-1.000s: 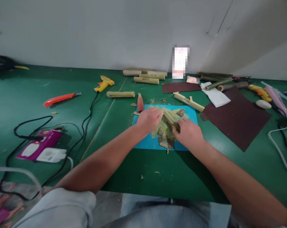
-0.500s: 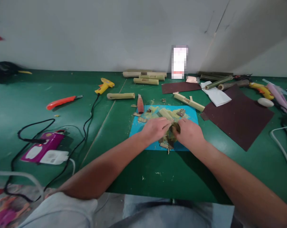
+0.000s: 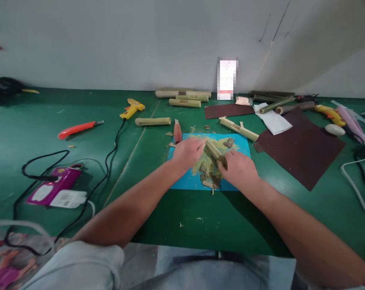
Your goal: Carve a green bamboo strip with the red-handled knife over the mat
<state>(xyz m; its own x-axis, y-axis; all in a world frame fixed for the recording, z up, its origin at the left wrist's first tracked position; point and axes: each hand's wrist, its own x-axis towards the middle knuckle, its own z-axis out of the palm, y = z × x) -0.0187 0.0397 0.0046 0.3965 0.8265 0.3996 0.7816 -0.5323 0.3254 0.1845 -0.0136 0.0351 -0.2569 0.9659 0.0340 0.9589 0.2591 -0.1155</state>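
Mid-frame, we seemingly rub the bamboo tube point(image 3: 214, 150), right hand point(image 3: 241, 166) gripping it, left hand point(image 3: 187, 153) unclear in grip; next strokes need steadiness.

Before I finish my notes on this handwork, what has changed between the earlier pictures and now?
The left hand came close to the right hand, then returned forward and left to the far end of the bamboo tube. The right hand keeps hold of the near end; the red knife and blue sheet stayed put.
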